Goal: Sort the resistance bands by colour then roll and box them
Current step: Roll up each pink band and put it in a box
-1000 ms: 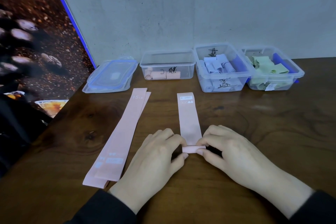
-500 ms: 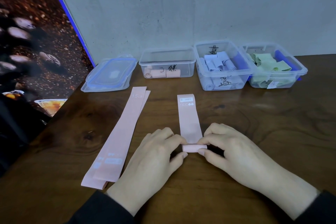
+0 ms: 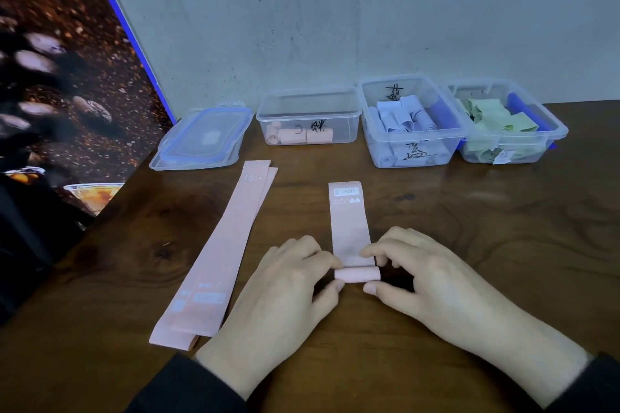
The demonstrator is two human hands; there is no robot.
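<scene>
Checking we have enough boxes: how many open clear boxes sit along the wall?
3: pink-band box left, blue-band box middle, green-band box right. Stacked lids lie beside them.

Soft, even light is falling from above, leaving only faint shadows under the left hand (image 3: 285, 292) and right hand (image 3: 432, 285) pinching the pink band (image 3: 352, 228). Beyond the grip, dull glare is sitting on the clear boxes (image 3: 308, 111). Wide-angle bending is curving the edges; the poster (image 3: 57, 84) far left is blurring.
</scene>
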